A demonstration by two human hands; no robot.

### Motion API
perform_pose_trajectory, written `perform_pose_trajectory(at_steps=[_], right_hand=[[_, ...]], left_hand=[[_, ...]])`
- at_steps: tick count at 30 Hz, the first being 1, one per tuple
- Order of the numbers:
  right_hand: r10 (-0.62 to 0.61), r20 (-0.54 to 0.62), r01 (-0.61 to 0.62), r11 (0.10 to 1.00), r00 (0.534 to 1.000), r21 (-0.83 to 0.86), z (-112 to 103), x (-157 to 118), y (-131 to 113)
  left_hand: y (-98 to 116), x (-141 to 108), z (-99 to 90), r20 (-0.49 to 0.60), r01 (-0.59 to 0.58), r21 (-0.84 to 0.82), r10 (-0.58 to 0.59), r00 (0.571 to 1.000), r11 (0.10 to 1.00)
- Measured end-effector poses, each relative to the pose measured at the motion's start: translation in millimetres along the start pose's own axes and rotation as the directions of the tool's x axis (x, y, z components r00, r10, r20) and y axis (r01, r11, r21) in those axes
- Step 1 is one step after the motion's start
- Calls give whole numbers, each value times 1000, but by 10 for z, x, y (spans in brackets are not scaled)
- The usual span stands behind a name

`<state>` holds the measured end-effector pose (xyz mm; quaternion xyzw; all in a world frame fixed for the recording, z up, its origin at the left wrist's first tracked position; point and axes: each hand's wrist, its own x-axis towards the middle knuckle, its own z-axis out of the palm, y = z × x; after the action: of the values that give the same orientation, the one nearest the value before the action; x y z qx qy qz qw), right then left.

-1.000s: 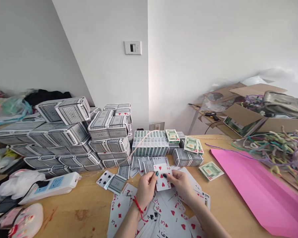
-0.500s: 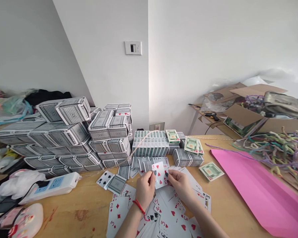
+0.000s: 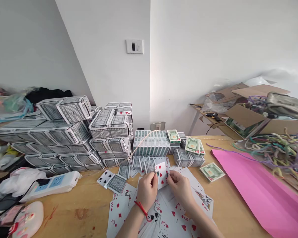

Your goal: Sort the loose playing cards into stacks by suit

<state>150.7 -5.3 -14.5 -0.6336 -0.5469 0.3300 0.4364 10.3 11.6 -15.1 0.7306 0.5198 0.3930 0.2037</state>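
Observation:
A three of hearts card (image 3: 162,178) is held upright between my two hands above the loose cards. My left hand (image 3: 147,190), with a red string at the wrist, pinches its left side. On its right edge, the fingers of my right hand (image 3: 179,185) are closed. Face-up playing cards (image 3: 175,223) lie spread under both wrists, and a two of diamonds card (image 3: 118,211) is left of them. Just beyond my hands are face-down cards (image 3: 116,183) and a row of small boxes (image 3: 151,143).
Card-patterned blocks (image 3: 74,134) are stacked high at the left, behind a white power strip (image 3: 57,185). Green card boxes (image 3: 212,172), a pink sheet (image 3: 253,191), tangled yarn (image 3: 280,152) and an open carton (image 3: 253,122) occupy the right.
The held card has turned slightly between my fingers, and both hands have shifted a little to the right in view. More of the king card at the right of the spread shows.

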Motion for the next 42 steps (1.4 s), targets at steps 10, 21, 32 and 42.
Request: perform_pose_trajectory(at_steps=[10, 21, 32, 42], right_hand=[[76, 178, -122, 958, 981, 261, -93, 66, -61], [-47, -11, 47, 998, 999, -45, -15, 16, 23], [-318, -19, 284, 869, 948, -405, 85, -58, 142], [91, 387, -295, 810, 918, 508, -156, 89, -24]], left_hand=[[-39, 17, 2, -33, 32, -121, -37, 999, 992], [-41, -15, -10, 36, -67, 8, 66, 997, 998], [-12, -51, 27, -7, -20, -50, 19, 1000, 999], [-72, 17, -51, 18, 26, -143, -24, 1000, 989]])
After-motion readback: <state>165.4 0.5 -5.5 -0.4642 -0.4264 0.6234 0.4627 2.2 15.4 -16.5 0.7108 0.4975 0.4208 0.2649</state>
